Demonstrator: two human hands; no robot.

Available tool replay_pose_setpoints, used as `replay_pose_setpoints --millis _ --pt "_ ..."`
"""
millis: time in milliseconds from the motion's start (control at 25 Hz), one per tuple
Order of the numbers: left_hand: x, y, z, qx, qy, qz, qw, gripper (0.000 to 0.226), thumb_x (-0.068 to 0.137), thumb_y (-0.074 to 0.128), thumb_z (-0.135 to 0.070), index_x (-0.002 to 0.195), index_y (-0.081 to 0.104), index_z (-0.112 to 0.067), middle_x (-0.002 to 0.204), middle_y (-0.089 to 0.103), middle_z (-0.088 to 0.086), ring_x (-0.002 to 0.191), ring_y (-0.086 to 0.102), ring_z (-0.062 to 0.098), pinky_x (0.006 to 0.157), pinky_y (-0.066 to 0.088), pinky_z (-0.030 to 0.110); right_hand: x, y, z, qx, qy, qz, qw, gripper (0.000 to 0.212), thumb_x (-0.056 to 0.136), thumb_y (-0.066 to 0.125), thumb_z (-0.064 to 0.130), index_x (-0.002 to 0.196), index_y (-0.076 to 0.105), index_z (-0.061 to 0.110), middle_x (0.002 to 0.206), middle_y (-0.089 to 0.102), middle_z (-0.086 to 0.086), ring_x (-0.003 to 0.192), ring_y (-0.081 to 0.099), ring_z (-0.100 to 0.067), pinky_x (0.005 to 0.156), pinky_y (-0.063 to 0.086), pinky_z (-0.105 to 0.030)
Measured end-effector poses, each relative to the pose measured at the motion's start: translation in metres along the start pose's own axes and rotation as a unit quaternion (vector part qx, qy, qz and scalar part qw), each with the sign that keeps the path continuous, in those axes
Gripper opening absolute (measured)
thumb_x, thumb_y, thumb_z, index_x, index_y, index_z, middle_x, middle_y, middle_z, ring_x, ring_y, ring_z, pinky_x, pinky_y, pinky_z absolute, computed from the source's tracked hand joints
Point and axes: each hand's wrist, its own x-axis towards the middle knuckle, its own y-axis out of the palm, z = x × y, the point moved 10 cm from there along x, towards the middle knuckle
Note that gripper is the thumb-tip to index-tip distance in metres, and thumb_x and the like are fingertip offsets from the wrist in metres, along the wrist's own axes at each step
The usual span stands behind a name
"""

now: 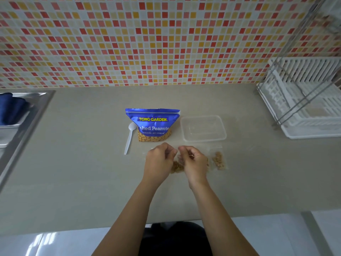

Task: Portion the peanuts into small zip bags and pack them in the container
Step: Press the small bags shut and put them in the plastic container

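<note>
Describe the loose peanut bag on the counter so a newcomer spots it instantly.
Find the blue peanut pouch standing mid-counter; the clear container sits to its right. Nearer than the container's right end lies the small zip bag of peanuts, flat and untouched, unlike the held bag between left hand and right hand.

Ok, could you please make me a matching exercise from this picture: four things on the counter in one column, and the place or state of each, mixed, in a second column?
Things
1. white plastic spoon
2. blue peanut pouch
3. clear plastic container
4. small zip bag

Place or state
A. empty, to the right of the pouch
B. pinched between the left hand and the right hand
C. lies flat, to the left of the pouch
D. stands upright, beyond the hands

Pairs: 1-C, 2-D, 3-A, 4-B
</note>
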Motion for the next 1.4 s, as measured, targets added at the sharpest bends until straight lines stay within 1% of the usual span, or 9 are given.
replay_pose_setpoints --millis 160,360,480,600,720,960,1120,1240,1400 --pt "-0.004 -0.007 0.005 0.001 -0.014 0.0 1.0 0.01 0.085 0.062 -0.02 0.081 0.064 -0.011 0.062 0.056 -0.008 0.059 0.05 0.008 0.056 0.034 0.015 0.0 -0.009 0.005 -0.016 -0.015 -0.004 1.0 0.018 0.086 0.063 0.018 0.07 0.064 0.026 0.061 0.064 0.003 0.053 0.062 0.0 0.069 0.052 -0.032" --pt "-0.005 -0.015 0.01 -0.048 -0.044 -0.005 0.998 0.013 0.084 0.064 -0.022 0.077 0.065 -0.01 0.063 0.06 -0.004 0.062 0.054 0.013 0.06 0.043 0.024 0.001 -0.007 0.011 -0.018 -0.018 0.003 1.0 0.014 0.086 0.063 0.02 0.073 0.065 0.023 0.057 0.062 0.006 0.05 0.06 0.002 0.064 0.05 -0.026" --pt "-0.003 -0.016 0.018 -0.138 -0.065 0.002 0.988 0.011 0.084 0.065 -0.024 0.078 0.067 -0.015 0.071 0.068 0.003 0.065 0.061 0.019 0.071 0.055 0.037 0.004 -0.005 0.018 0.003 -0.01 0.021 1.0 0.013 0.085 0.064 0.022 0.073 0.067 0.025 0.059 0.062 0.008 0.055 0.064 -0.004 0.066 0.055 -0.029" --pt "0.001 -0.015 0.022 -0.199 -0.071 0.028 0.977 0.006 0.083 0.066 -0.024 0.082 0.069 -0.019 0.073 0.07 0.005 0.074 0.065 0.018 0.083 0.055 0.043 0.008 -0.004 0.023 0.007 -0.009 0.037 0.999 0.008 0.083 0.066 0.026 0.075 0.069 0.025 0.065 0.065 0.004 0.062 0.067 -0.011 0.064 0.055 -0.03" --pt "0.005 -0.015 0.018 -0.186 -0.059 0.029 0.98 0.011 0.085 0.064 -0.019 0.075 0.066 -0.02 0.067 0.068 0.003 0.069 0.063 0.017 0.081 0.053 0.042 0.006 -0.001 0.025 0.003 -0.008 0.044 0.999 0.008 0.082 0.067 0.029 0.076 0.069 0.024 0.063 0.067 0.004 0.065 0.067 -0.016 0.068 0.057 -0.035" --pt "0.01 -0.013 0.018 -0.18 -0.061 0.019 0.982 0.009 0.085 0.063 -0.023 0.076 0.066 -0.021 0.067 0.068 -0.001 0.069 0.062 0.015 0.073 0.049 0.035 0.007 0.002 0.031 0.012 -0.015 0.05 0.999 0.007 0.083 0.067 0.023 0.076 0.068 0.02 0.067 0.068 -0.002 0.062 0.068 -0.011 0.065 0.055 -0.028" --pt "0.012 -0.009 0.006 -0.153 -0.037 0.028 0.987 0.006 0.083 0.065 -0.021 0.077 0.067 -0.021 0.072 0.066 -0.003 0.07 0.06 0.012 0.07 0.046 0.024 0.006 0.01 0.034 -0.036 -0.038 0.061 0.997 0.012 0.085 0.064 0.022 0.073 0.066 0.021 0.059 0.065 0.01 0.064 0.069 -0.012 0.067 0.055 -0.034" --pt "0.014 -0.013 -0.001 -0.098 -0.01 0.01 0.995 0.007 0.084 0.064 -0.017 0.077 0.065 -0.017 0.069 0.062 -0.007 0.064 0.055 0.0 0.06 0.038 0.007 0.006 0.011 0.04 -0.08 -0.064 0.039 0.994 0.017 0.087 0.061 0.02 0.07 0.062 0.021 0.06 0.063 0.011 0.062 0.069 -0.009 0.067 0.054 -0.036" --pt "0.018 -0.018 0.01 -0.099 -0.02 0.013 0.995 0.008 0.083 0.065 -0.019 0.076 0.065 -0.017 0.065 0.06 -0.008 0.059 0.053 0.0 0.059 0.04 0.01 0.007 0.01 0.038 -0.068 -0.054 0.015 0.996 0.018 0.086 0.062 0.02 0.068 0.061 0.022 0.059 0.062 0.01 0.06 0.069 -0.01 0.066 0.055 -0.036"
